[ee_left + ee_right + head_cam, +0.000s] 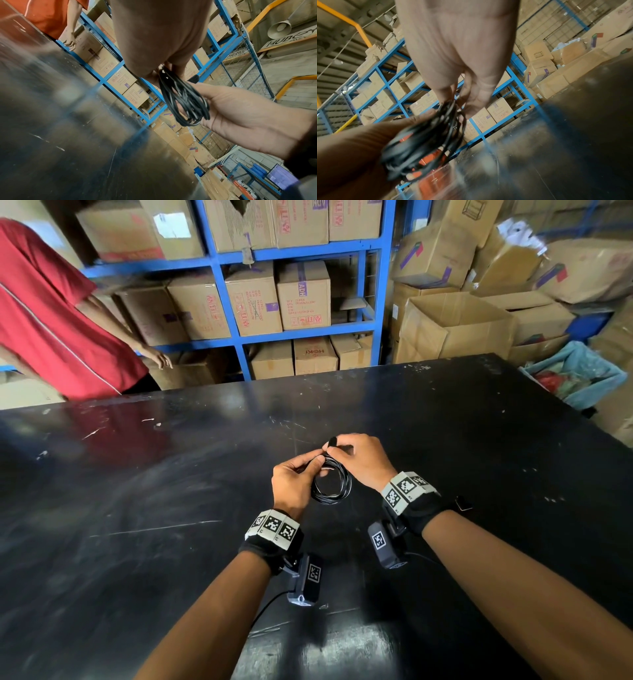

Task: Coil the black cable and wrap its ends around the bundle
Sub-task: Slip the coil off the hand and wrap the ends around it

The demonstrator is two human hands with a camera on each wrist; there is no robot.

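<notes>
Left hand, right hand grip coiled black cable above mid-table, edges distant.

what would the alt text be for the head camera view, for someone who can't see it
Two hands hold a coiled black cable above a black table: the left hand grips the coil's side while the right hand pinches a cable end at its top. Behind the table stand blue shelves of cardboard boxes and a person in a red shirt.

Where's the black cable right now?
In the head view the coiled black cable is held above the middle of the black table, gripped between the left hand and the right hand.
</notes>
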